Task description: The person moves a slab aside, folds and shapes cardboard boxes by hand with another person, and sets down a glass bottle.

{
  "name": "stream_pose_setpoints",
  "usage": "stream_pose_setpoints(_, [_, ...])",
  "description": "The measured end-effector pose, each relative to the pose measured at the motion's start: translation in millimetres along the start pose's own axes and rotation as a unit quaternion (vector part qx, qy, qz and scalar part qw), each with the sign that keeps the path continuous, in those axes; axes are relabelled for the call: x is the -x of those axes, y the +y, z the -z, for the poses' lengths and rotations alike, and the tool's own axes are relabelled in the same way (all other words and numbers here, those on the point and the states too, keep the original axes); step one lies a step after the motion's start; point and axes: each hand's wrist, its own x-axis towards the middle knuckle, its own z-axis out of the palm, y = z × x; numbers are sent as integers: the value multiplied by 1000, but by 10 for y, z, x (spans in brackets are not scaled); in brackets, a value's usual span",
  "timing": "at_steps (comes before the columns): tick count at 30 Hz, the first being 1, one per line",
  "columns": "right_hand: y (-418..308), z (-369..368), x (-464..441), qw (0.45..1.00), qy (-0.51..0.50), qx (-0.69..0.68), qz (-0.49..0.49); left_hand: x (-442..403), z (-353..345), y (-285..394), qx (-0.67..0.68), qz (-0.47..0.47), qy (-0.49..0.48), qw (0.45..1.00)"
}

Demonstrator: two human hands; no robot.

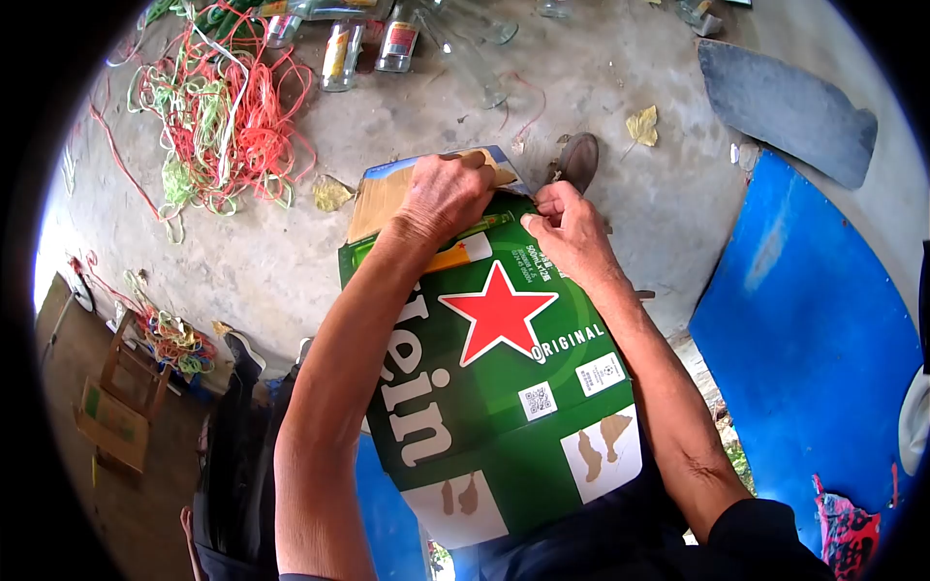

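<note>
A green beer carton [513,407] with a red star and white lettering lies across my lap, its printed side up. At its far end a brown inner flap [383,201] is folded over. My left hand [450,194] is closed on this flap, with the fingertips hidden under the knuckles. At the far right corner, my right hand [572,228] pinches the carton's edge between thumb and fingers. Torn brown patches mark the white tabs at the near end.
Tangled red and green string [223,116] lies on the concrete at upper left, near several glass bottles [397,44]. A blue sheet [804,320] is at right, below a dark grey panel [790,107]. Another person's dark-clothed leg [242,455] is at lower left.
</note>
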Motion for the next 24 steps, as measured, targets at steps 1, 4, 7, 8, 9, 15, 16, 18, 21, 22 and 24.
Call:
stream_pose_setpoints(1, [-14,51,24,999,-7,39,30,12,-80,7,0,-6,10,1000])
stream_pose_setpoints(4, [-286,265,204,980,-16,170,104,-50,-88,-41,-12,-11,15,1000])
stream_pose_setpoints(7, [-992,512,744,951,-246,72,173,-11,-39,2,-30,7,-2,1000])
stream_pose_setpoints(8, [-1120,449,1038,912,-264,77,305,-24,-37,12,-38,9,-9,999])
stream_pose_setpoints(9, [-1392,455,1306,898,-304,77,308,-51,-47,41,-43,9,-17,999])
stream_pose_setpoints(15, [-1408,-66,1774,836,-226,280,413,-72,-194,51,-63,8,16,998])
stream_pose_setpoints(16, [-1354,-135,1764,828,-184,311,429,-66,-187,60,-68,12,11,998])
stream_pose_setpoints(18, [-1419,-131,1702,833,-213,304,412,-59,-153,42,-58,-6,18,998])
stream_pose_setpoints(21, [-1397,-64,1660,843,-245,276,392,-34,-154,98,-40,-4,-7,999])
stream_pose_setpoints(22, [-1409,-67,1647,836,-251,285,395,-33,-131,67,-48,-14,-6,999])
stream_pose_setpoints(24, [-1456,-86,1644,840,-261,294,374,-59,-82,17,-51,-31,-14,998])
